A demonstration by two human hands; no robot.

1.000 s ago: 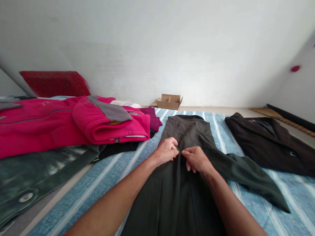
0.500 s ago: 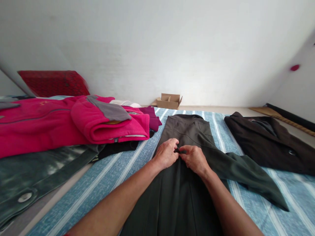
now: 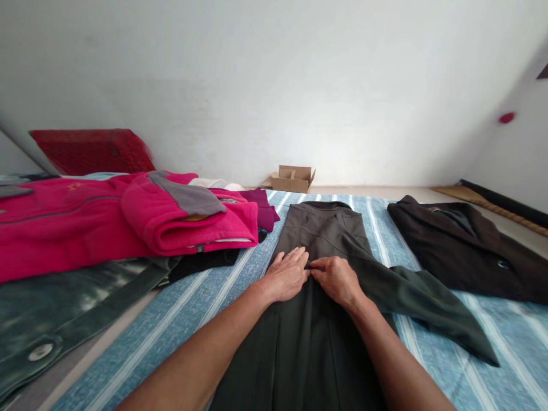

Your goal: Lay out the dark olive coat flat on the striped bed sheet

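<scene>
A dark grey-green coat (image 3: 299, 348) lies lengthwise in front of me, collar at the far end and one sleeve spread out to the right. On its middle, my left hand (image 3: 287, 274) rests flat with the fingers stretched forward. Just beside it, my right hand (image 3: 336, 278) pinches a bit of the coat's cloth at the centre seam between thumb and forefinger. The fingertips of both hands nearly meet there. Whatever small detail sits under them is hidden.
A pink fleece jacket (image 3: 85, 228) lies on a pile at left, over a dark green leather-like garment (image 3: 85, 302). A dark brown folded jacket (image 3: 466, 251) lies at right on the blue striped sheet (image 3: 201, 302). A cardboard box (image 3: 292, 181) stands by the wall.
My left hand has gone from pinching the cloth at the seam to lying flat on the coat. My right hand keeps its pinch in nearly the same place.
</scene>
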